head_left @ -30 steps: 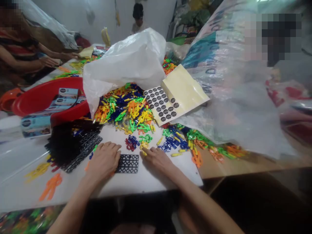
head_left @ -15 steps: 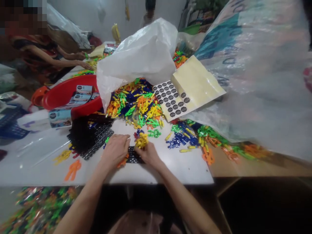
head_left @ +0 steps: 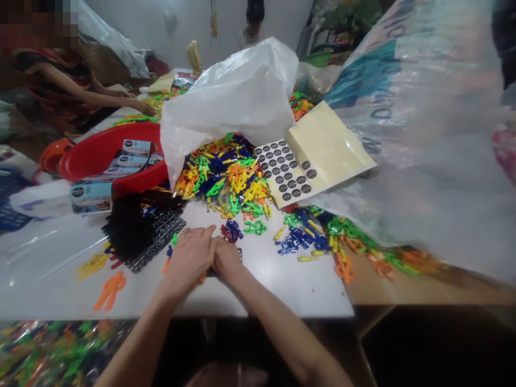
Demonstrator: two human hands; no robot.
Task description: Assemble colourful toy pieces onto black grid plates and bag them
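Observation:
My left hand (head_left: 193,250) rests low over the table, its fingers bent and close together. Against it presses my right hand (head_left: 226,258), fingers curled inward; whatever either one grips is hidden. Beneath them a black perforated plastic strip (head_left: 241,255) shows only at its edges. Orange and blue plastic pieces (head_left: 166,262) peek out beside the left hand. Just beyond the right hand lie a dark blue and red cluster of small figures (head_left: 231,231) and a green figure (head_left: 255,227).
Black perforated strips (head_left: 139,236) are stacked at left, near an orange figure (head_left: 110,290). Behind are a red basin (head_left: 88,156) with printed cards, a heap of colourful figures (head_left: 229,172), a white bag (head_left: 234,91) and a sticker sheet (head_left: 282,166). A co-worker's arm (head_left: 92,97) reaches in at far left.
My right hand has moved left against my left hand. The yellow figures it held are now out of sight, and the black strip is more covered.

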